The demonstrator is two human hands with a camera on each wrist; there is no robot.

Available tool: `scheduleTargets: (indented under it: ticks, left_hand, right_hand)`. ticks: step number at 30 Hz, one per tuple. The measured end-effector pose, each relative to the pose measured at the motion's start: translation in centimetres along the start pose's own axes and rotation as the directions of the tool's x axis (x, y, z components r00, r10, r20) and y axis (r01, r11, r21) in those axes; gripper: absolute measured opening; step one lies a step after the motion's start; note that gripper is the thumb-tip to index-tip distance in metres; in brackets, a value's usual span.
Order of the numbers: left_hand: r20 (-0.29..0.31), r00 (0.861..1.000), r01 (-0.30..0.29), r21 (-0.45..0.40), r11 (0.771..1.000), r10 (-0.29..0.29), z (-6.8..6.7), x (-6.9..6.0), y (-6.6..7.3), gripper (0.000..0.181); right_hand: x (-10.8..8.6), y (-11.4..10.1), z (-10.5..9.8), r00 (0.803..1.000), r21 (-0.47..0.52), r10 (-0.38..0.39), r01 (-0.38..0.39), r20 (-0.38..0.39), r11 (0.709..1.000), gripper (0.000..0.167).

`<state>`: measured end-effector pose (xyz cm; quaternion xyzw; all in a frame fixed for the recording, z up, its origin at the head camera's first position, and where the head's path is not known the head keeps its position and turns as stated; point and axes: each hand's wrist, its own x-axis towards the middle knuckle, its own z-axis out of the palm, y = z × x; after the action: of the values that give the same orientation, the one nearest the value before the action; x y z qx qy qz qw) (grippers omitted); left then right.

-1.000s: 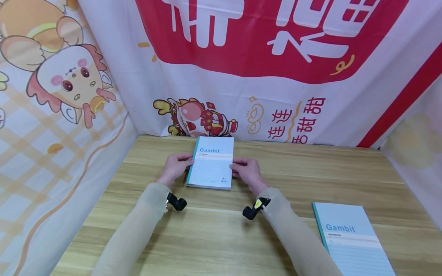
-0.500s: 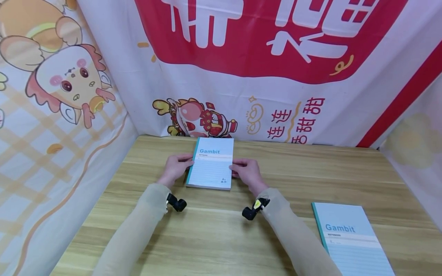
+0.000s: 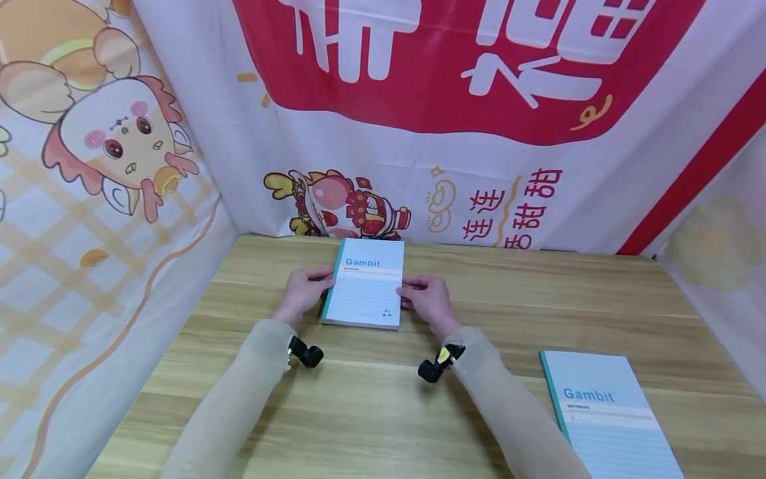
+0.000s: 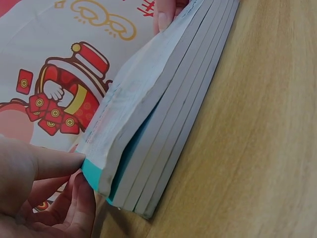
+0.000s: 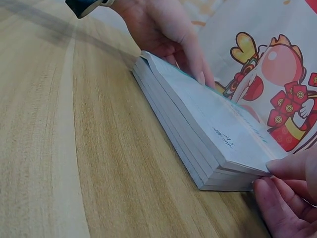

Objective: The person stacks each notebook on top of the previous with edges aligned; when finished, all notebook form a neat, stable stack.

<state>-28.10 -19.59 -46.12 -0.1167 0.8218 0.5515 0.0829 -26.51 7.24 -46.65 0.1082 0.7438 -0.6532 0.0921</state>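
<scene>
A stack of several light-blue notebooks [image 4: 171,131] lies flat at the back of the wooden table. On its top is a notebook [image 3: 366,293] marked "Gambit", with a teal spine on the left. My left hand [image 3: 304,291] pinches the top notebook at its spine edge, the thumb over the cover. In the left wrist view, a narrow gap shows under that notebook near the left hand [image 4: 44,188]. My right hand [image 3: 427,299] pinches the opposite edge. The right wrist view shows the right hand's [image 5: 287,193] digits above and below the top notebook's edge.
Another "Gambit" notebook [image 3: 610,412] lies on the wooden table [image 3: 383,412] at the front right. A printed white and red cloth [image 3: 443,153] hangs directly behind the stack. A patterned cloth [image 3: 120,286] borders the table's left side.
The far edge of the top notebook has come slightly lower since a second ago. Both hands keep their places at its sides.
</scene>
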Motion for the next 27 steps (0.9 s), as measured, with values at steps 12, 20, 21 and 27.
scheduleTargets:
  ticks: [12, 20, 21, 27]
  left_hand:
    - [0.001, 1.000, -0.017, 0.018, 1.000, 0.017, 0.14, 0.37, -0.31, 0.039]
    - [0.031, 1.000, -0.007, 0.039, 0.999, 0.006, -0.02, 0.17, -0.22, 0.039]
    - [0.034, 0.999, -0.004, 0.039, 0.999, 0.002, -0.03, 0.13, -0.19, 0.039]
    - [0.042, 0.999, -0.004, 0.053, 0.999, 0.001, -0.03, -0.02, -0.04, 0.039]
  right_hand:
    - [0.00, 0.21, 0.17, 1.000, -0.035, -0.004, 0.003, -0.013, 0.999, 0.029]
    - [-0.17, 0.49, 0.39, 0.999, -0.087, -0.039, 0.038, -0.011, 0.995, 0.026]
    - [-0.19, 0.51, 0.42, 0.999, -0.093, -0.041, 0.040, -0.009, 0.995, 0.025]
    - [-0.22, 0.68, 0.43, 0.998, -0.109, -0.059, 0.058, -0.007, 0.992, 0.024]
